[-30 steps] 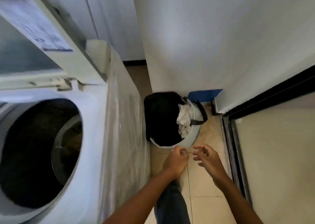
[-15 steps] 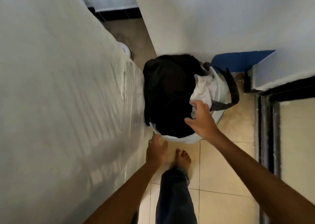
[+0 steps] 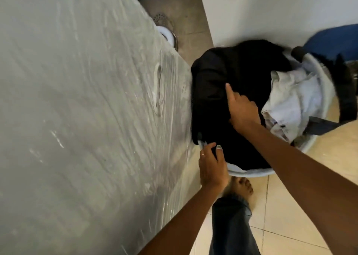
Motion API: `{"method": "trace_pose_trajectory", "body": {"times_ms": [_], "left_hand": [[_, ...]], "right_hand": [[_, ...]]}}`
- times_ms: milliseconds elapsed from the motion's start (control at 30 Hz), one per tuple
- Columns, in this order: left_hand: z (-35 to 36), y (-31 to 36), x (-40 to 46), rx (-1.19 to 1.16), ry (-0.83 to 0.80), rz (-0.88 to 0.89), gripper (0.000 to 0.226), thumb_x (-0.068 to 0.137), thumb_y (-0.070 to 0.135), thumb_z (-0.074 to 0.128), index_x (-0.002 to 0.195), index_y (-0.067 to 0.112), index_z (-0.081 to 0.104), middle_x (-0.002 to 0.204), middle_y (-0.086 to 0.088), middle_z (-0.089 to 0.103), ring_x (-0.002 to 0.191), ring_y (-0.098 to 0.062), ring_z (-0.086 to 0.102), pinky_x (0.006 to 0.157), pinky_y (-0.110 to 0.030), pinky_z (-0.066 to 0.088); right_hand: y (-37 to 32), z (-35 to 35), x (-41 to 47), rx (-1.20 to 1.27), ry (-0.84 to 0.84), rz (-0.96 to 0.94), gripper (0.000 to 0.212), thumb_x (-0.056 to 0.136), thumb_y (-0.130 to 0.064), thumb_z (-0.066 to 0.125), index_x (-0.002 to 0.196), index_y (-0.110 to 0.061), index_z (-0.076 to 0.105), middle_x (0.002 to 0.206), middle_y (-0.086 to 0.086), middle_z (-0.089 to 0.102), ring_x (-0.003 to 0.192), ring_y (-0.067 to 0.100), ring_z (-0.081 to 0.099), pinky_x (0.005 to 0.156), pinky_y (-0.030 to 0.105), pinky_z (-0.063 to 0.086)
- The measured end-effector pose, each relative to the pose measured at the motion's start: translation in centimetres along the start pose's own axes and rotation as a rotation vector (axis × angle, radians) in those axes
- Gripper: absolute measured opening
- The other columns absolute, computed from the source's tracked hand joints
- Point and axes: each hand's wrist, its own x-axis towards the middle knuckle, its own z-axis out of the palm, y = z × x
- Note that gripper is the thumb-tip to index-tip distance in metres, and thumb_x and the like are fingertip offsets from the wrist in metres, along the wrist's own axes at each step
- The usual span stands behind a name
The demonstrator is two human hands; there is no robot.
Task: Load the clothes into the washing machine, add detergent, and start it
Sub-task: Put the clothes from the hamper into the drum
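Note:
A round white laundry basket [image 3: 251, 174] stands on the floor beside the washing machine's plastic-wrapped side [image 3: 96, 119]. A large black garment [image 3: 232, 70] fills most of it, and a crumpled white garment [image 3: 290, 103] lies at its right. My right hand [image 3: 242, 111] is on top of the black garment, thumb stretched out, fingers curled down into the cloth. My left hand [image 3: 211, 165] is at the basket's near left rim and pinches the black garment's edge between thumb and fingers. The machine's drum is out of view.
A white wall runs behind the basket. A blue object [image 3: 333, 39] and a dark strap [image 3: 346, 92] sit at the basket's far right. A floor drain [image 3: 162, 20] lies beyond the machine. My bare foot [image 3: 242, 187] stands on the beige tiles just before the basket.
The view has dropped from the open drum to the basket. My right hand moved from the white garment onto the black one; my left hand rose to the basket's rim and took the cloth's edge.

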Motion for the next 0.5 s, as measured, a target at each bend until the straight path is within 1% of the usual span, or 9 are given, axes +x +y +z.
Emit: {"method": "trace_pose_trajectory", "body": {"times_ms": [33,100,167,233,267,333,400,433,500], "left_hand": [[0.0,0.2,-0.2,-0.030,0.004,-0.014,0.036,0.100,0.032,0.038,0.130,0.018,0.051,0.132,-0.006,0.051,0.120,-0.021,0.050,0.099,-0.032,0.042],[-0.1,1.0,-0.5,-0.098,0.065,-0.048,0.043,0.097,0.042,0.036,0.122,0.012,0.057,0.126,-0.011,0.055,0.116,-0.026,0.053,0.095,-0.037,0.044],[-0.5,2.5,-0.8,-0.094,0.189,-0.114,0.050,0.097,0.047,0.033,0.120,0.011,0.059,0.124,-0.013,0.056,0.117,-0.031,0.053,0.095,-0.042,0.044],[-1.3,4.3,-1.1,-0.066,0.282,-0.214,0.049,0.099,0.048,0.031,0.126,0.016,0.056,0.130,-0.008,0.053,0.123,-0.028,0.048,0.100,-0.042,0.038],[-1.6,4.9,-1.1,-0.149,0.294,-0.250,0.051,0.098,0.051,0.031,0.128,0.016,0.054,0.133,-0.007,0.052,0.124,-0.027,0.047,0.100,-0.041,0.037],[-2.4,6.3,-0.8,-0.541,0.215,-0.320,0.067,0.088,0.067,0.038,0.131,0.017,0.050,0.135,-0.006,0.051,0.119,-0.025,0.050,0.098,-0.035,0.038],[-3.2,7.2,0.2,-0.813,0.041,-0.479,0.106,0.054,0.093,0.049,0.131,0.021,0.048,0.135,-0.002,0.052,0.116,-0.027,0.054,0.102,-0.041,0.042],[-3.3,7.4,0.8,-0.841,-0.054,-0.566,0.119,0.039,0.096,0.054,0.132,0.022,0.047,0.135,0.000,0.052,0.117,-0.029,0.055,0.102,-0.047,0.043],[-3.1,6.2,3.0,-0.819,-0.255,-0.654,0.126,0.032,0.085,0.073,0.139,0.027,0.041,0.135,-0.004,0.055,0.115,-0.034,0.059,0.098,-0.051,0.046]], "right_hand": [[0.3,0.3,-0.7,0.051,0.091,0.023,0.085,0.084,-0.003,0.061,0.151,-0.009,0.009,0.135,0.021,0.045,0.117,0.039,0.048,0.088,0.048,0.044],[1.0,0.2,-2.2,0.204,0.141,0.067,0.066,0.084,0.004,0.053,0.145,-0.008,0.033,0.124,0.022,0.055,0.112,0.039,0.054,0.087,0.044,0.046],[2.1,-1.3,-3.9,0.346,0.064,0.071,0.057,0.082,0.002,0.055,0.137,-0.013,0.048,0.122,0.020,0.058,0.113,0.038,0.055,0.089,0.041,0.046],[3.1,-3.5,-5.7,0.481,-0.020,0.020,0.046,0.083,-0.003,0.058,0.127,-0.014,0.058,0.118,0.016,0.061,0.111,0.036,0.056,0.087,0.037,0.046],[3.4,-4.6,-6.8,0.539,-0.067,-0.012,0.040,0.085,-0.004,0.060,0.123,-0.015,0.060,0.117,0.012,0.062,0.110,0.033,0.057,0.086,0.036,0.047],[3.7,-6.9,-9.5,0.606,-0.156,-0.054,0.037,0.086,-0.005,0.061,0.121,-0.018,0.061,0.115,0.005,0.061,0.110,0.025,0.056,0.090,0.033,0.046],[3.2,-8.7,-12.6,0.682,-0.235,-0.069,0.036,0.085,-0.003,0.063,0.117,-0.019,0.064,0.106,-0.001,0.058,0.106,0.015,0.056,0.090,0.025,0.043],[2.8,-9.4,-14.1,0.740,-0.284,-0.092,0.035,0.084,-0.002,0.064,0.114,-0.020,0.065,0.102,-0.003,0.058,0.104,0.011,0.057,0.089,0.021,0.041],[1.7,-10.5,-16.8,0.871,-0.414,-0.151,0.035,0.083,0.001,0.064,0.108,-0.023,0.067,0.098,-0.008,0.059,0.100,0.003,0.058,0.089,0.015,0.040]]}}
